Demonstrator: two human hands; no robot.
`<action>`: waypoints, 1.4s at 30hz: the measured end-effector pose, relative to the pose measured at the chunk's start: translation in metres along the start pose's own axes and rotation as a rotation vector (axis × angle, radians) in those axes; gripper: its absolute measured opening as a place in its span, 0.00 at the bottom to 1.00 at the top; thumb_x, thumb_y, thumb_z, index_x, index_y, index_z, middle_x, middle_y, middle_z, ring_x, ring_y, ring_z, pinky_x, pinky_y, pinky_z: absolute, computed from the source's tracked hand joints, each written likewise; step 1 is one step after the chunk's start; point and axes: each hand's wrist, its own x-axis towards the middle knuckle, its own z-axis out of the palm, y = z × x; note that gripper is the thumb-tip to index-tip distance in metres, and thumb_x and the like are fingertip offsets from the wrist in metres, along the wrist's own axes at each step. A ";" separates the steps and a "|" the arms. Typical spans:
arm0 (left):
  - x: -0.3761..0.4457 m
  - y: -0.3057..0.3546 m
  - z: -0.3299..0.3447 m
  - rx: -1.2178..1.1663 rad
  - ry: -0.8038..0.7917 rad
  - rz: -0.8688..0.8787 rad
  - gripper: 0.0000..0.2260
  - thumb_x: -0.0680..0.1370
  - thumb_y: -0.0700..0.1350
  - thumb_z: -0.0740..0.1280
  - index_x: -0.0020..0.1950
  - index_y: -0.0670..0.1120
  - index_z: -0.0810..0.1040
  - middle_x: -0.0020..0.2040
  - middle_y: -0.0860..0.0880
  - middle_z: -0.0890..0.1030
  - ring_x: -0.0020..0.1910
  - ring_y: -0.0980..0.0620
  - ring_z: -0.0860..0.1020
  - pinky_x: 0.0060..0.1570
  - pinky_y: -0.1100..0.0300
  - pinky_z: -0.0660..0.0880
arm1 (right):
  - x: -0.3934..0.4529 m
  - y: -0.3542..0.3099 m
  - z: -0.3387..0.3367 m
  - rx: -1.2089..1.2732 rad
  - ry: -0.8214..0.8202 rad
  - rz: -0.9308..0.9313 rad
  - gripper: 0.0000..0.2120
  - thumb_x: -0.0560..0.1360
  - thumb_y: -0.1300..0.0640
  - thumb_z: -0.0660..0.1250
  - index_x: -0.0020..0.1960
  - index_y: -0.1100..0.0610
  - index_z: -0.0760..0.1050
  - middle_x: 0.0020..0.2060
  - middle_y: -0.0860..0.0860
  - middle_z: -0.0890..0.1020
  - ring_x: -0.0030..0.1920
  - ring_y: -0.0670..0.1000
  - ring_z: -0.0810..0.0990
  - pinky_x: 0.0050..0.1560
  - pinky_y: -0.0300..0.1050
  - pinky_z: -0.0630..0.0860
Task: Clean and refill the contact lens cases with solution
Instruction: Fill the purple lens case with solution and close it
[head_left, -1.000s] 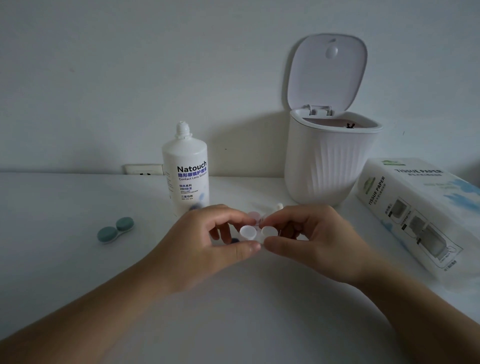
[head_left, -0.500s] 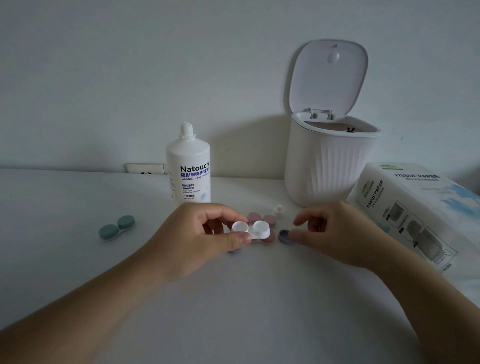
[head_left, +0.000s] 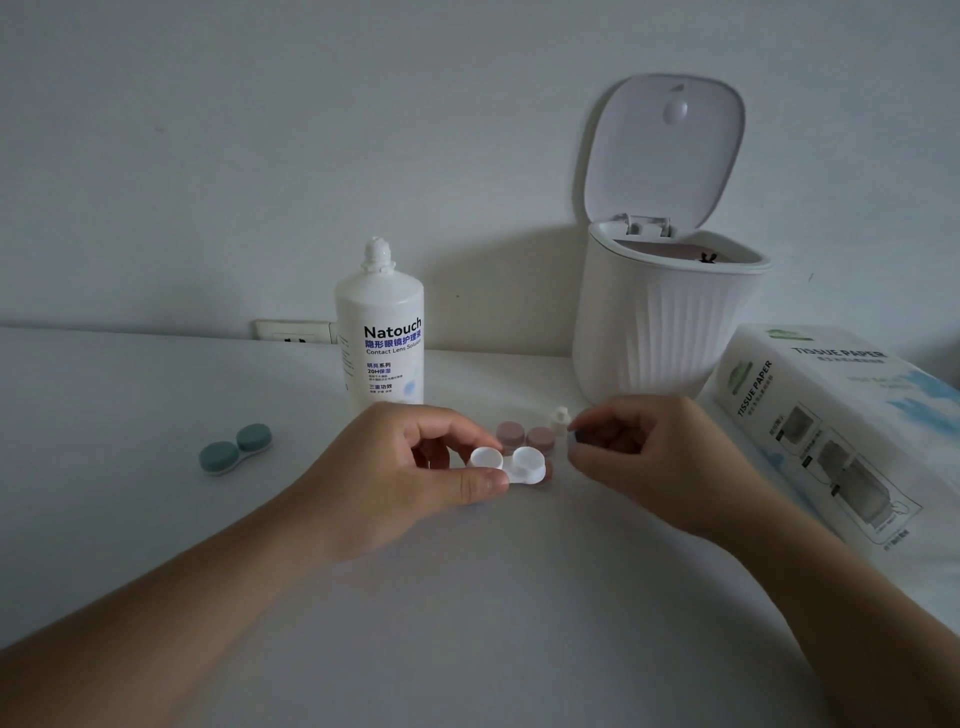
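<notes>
From the head camera, the left hand (head_left: 405, 462) is pinching a white lens case (head_left: 511, 464), both wells uncapped, between thumb and fingers just above the table (head_left: 156, 519). At its 3 o'clock, the right hand (head_left: 654, 462) is pinching a small dark cap (head_left: 575, 439) in curled fingers. The solution bottle (head_left: 382, 338) is standing at the case's 11 o'clock, a pink case (head_left: 524, 435) lying just behind, a green case (head_left: 236, 448) far off at 9 o'clock.

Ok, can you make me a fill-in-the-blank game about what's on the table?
1. The left hand holds the white lens case with its caps ____.
2. The bin has its lid ____.
3. The lens case lying alone at the left is ____.
4. The solution bottle stands ____.

Missing words: off; open; green; upright
</notes>
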 end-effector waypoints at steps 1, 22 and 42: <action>0.000 0.000 0.000 0.002 -0.002 -0.001 0.16 0.63 0.65 0.74 0.46 0.61 0.85 0.30 0.56 0.73 0.31 0.58 0.69 0.32 0.67 0.66 | -0.001 -0.003 0.000 0.110 0.008 0.017 0.06 0.67 0.49 0.75 0.43 0.48 0.84 0.35 0.44 0.85 0.34 0.45 0.83 0.38 0.37 0.79; 0.000 0.003 0.001 -0.037 -0.011 0.019 0.13 0.62 0.66 0.74 0.45 0.68 0.84 0.31 0.57 0.79 0.33 0.59 0.73 0.35 0.68 0.69 | -0.011 -0.018 0.010 0.439 -0.255 -0.152 0.15 0.71 0.52 0.76 0.57 0.45 0.83 0.53 0.45 0.87 0.54 0.48 0.86 0.58 0.41 0.80; -0.002 0.007 0.002 -0.054 -0.037 0.031 0.10 0.65 0.60 0.77 0.45 0.65 0.85 0.32 0.58 0.77 0.33 0.58 0.72 0.34 0.69 0.69 | -0.016 -0.026 0.010 0.302 -0.181 -0.193 0.09 0.70 0.51 0.78 0.50 0.49 0.84 0.43 0.38 0.86 0.40 0.47 0.85 0.44 0.40 0.80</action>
